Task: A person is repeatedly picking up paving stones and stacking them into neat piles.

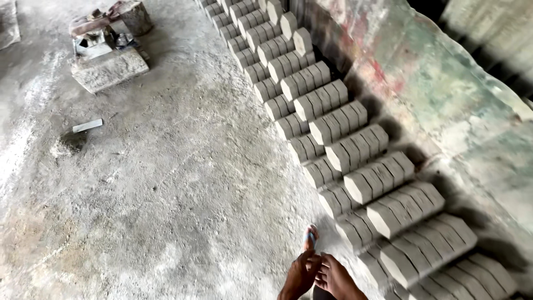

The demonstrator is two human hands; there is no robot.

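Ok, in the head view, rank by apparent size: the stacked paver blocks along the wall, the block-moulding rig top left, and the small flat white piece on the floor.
1. Stacked paver blocks, largest by far.
2. Block-moulding rig, though its distance from the camera shrinks it.
3. Flat white piece, smallest.

Paving blocks (333,130) – uniform pale grey, stacked rows forming ribbed pattern. Floor (166,183) – grey, mottled with whitish dusty patches. Wall (444,89) – blotched green, red and off-white stains. Sandal (311,237) under my foot – reddish with blue strap. Flat piece (88,125) on floor – white.
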